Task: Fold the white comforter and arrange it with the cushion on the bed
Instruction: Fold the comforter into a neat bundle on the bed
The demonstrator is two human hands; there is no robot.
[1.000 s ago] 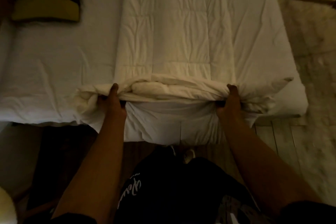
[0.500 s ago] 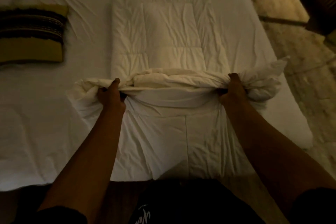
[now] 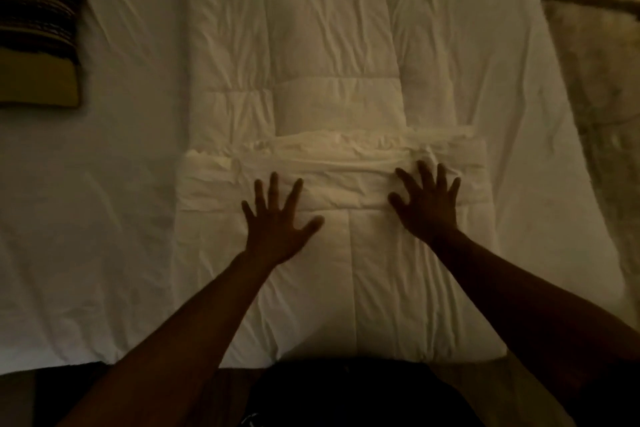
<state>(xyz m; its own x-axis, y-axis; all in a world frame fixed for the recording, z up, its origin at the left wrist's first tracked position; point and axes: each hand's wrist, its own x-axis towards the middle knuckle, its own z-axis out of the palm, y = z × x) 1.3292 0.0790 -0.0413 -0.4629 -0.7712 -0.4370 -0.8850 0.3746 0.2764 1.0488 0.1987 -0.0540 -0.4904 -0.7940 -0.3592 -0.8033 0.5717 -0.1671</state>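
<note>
A striped olive and dark cushion (image 3: pixel 36 35) is seen at the far left edge of the bed (image 3: pixel 104 184), well apart from the white comforter (image 3: pixel 332 87). A pale shaggy rug (image 3: pixel 595 55) is visible beyond the bed's right side. The quilted, wrinkled comforter is laid as a long strip down the bed's middle, its near end folded over into a thick layer. The left hand (image 3: pixel 277 218) and right hand (image 3: pixel 427 201) are spread flat on that fold, fingers splayed, nothing gripped.
</note>
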